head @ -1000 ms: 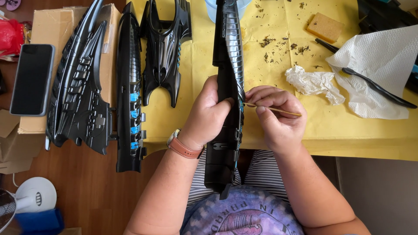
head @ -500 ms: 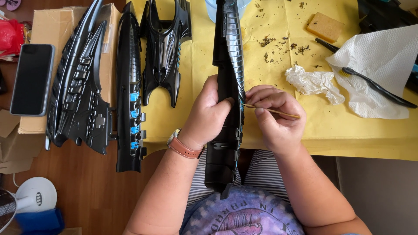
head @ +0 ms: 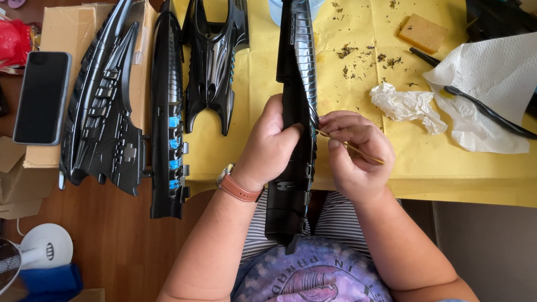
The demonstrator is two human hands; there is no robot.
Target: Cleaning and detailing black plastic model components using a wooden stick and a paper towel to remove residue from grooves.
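My left hand (head: 269, 146) grips a long black ribbed plastic panel (head: 296, 67) that runs from the yellow table cover down to my lap. A brown strap watch (head: 238, 187) sits on that wrist. My right hand (head: 353, 154) pinches a thin wooden stick (head: 358, 151), with its tip against the panel's right edge.
Three other black plastic parts (head: 168, 112) lie side by side at the left, one with blue clips. A dark phone (head: 42, 96) rests on a cardboard box. On the yellow cover (head: 358, 33) are debris, a crumpled tissue (head: 405, 105), a sponge (head: 423, 32), a paper towel and a black toothbrush (head: 486, 111).
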